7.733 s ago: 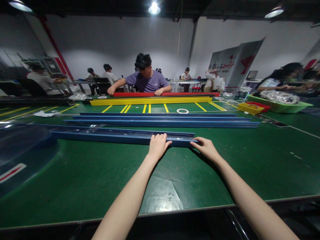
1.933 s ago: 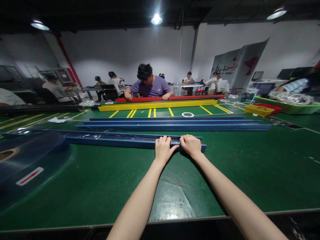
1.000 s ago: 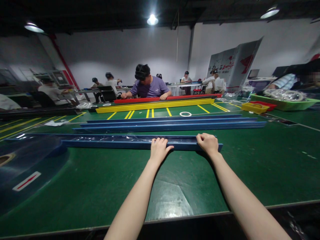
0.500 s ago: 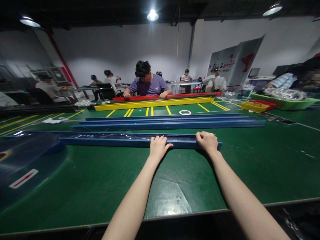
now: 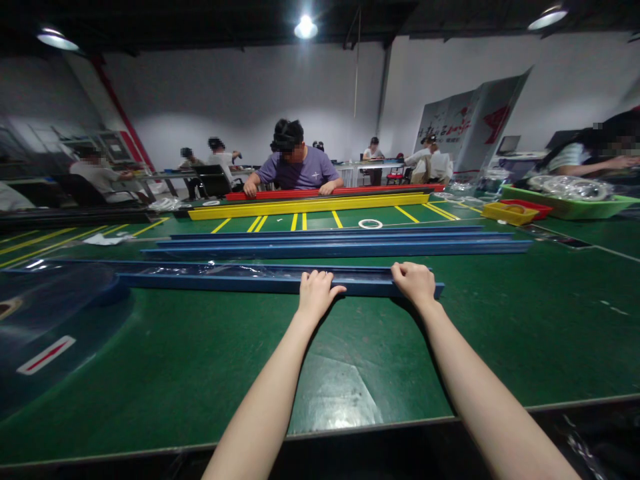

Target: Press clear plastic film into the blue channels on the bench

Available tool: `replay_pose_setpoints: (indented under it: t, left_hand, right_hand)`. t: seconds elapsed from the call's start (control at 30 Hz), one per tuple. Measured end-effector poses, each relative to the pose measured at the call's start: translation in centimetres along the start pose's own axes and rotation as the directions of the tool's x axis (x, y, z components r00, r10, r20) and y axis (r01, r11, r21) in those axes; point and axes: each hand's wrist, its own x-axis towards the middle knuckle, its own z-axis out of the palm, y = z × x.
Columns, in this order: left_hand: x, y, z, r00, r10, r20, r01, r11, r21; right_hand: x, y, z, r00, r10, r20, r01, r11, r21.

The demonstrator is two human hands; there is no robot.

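A long blue channel (image 5: pixel 260 287) lies across the green table in front of me, with shiny clear plastic film (image 5: pixel 190 271) inside along its left and middle part. My left hand (image 5: pixel 315 291) is bent over the near wall of the channel, fingers curled inside and thumb pointing right along the front. Near the channel's right end, my right hand (image 5: pixel 416 283) is closed over the same wall. The fingertips of both hands are partly hidden. At the left, a big round of clear plastic (image 5: pixel 55 333) with a red-and-white label covers part of the channel.
Farther back lie several blue channels (image 5: pixel 335 249). Beyond them are a yellow channel (image 5: pixel 310 205) and a red one (image 5: pixel 345 193), gripped by a co-worker in purple (image 5: pixel 300 167). A white ring (image 5: pixel 371 225), a yellow tray (image 5: pixel 510 213) and a green tray (image 5: pixel 575 207) stand nearby.
My hands and the blue channel stay in place. At the far right, a person has shifted, and a forearm now shows above the green tray.
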Motion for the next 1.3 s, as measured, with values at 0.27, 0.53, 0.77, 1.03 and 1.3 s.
replay_pose_setpoints:
  t: [0.27, 0.53, 0.77, 1.03, 1.3]
  left_hand:
    - [0.0, -0.1, 0.2, 1.000, -0.009, 0.002, 0.009, 1.000, -0.017]
    - [0.0, -0.1, 0.3, 1.000, -0.004, -0.015, 0.004, 1.000, -0.011]
    - [0.0, -0.1, 0.4, 1.000, 0.012, -0.025, -0.012, 1.000, -0.001]
    - [-0.1, -0.1, 0.3, 1.000, 0.019, -0.025, -0.018, 1.000, 0.022]
    - [-0.2, 0.0, 0.3, 0.999, 0.026, -0.024, -0.025, 0.999, 0.036]
  right_hand:
    - [0.0, 0.1, 0.0, 0.999, -0.043, 0.002, 0.043, 0.999, -0.015]
    - [-1.2, -3.0, 0.5, 0.952, -0.263, -0.156, 0.269, 0.963, 0.017]
    - [-1.8, -4.2, 1.2, 0.946, -0.298, -0.128, 0.308, 0.949, 0.070]
    - [-1.3, -4.6, 1.5, 0.982, -0.181, -0.056, 0.185, 0.981, 0.066]
    - [-1.1, -4.6, 1.9, 0.967, -0.235, -0.096, 0.236, 0.972, -0.006]
